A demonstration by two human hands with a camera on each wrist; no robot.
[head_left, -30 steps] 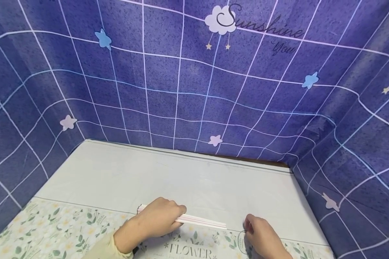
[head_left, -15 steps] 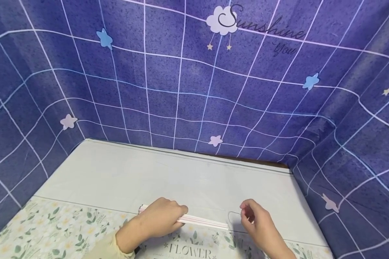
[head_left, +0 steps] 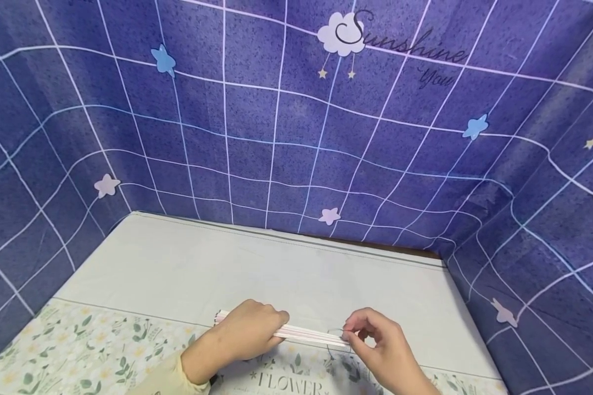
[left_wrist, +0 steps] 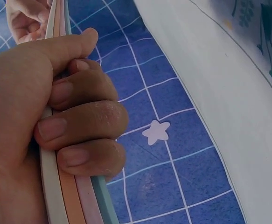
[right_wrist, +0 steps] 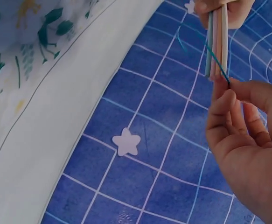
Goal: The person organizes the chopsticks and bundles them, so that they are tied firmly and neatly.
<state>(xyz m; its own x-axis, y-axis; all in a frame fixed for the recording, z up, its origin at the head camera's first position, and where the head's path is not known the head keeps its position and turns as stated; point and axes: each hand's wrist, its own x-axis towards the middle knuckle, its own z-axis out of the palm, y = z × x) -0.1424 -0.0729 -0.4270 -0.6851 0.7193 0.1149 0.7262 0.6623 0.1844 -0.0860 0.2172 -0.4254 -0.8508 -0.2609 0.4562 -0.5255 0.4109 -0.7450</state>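
My left hand (head_left: pixel 249 334) grips a bundle of long, flat pastel strips (head_left: pixel 308 334), fingers and thumb curled round it. White, orange, pink and teal strips (left_wrist: pixel 75 200) lie stacked side by side below the fingers in the left wrist view. At the bundle's right end, my right hand (head_left: pixel 387 348) pinches a thin dark-green cord (right_wrist: pixel 215 57) between thumb and index finger. In the right wrist view the cord crosses the strip ends, with a loose loop hanging off to the left. Part of the bundle is hidden inside the left fist.
Both hands are over a table cover (head_left: pixel 188 263), white at the back and flower-printed at the front. A blue grid-patterned curtain (head_left: pixel 257 142) with stars surrounds the table at the back and sides.
My right hand has come up and then left to the bundle's right end, bringing the cord with it. My left hand keeps its grip, nearly still.
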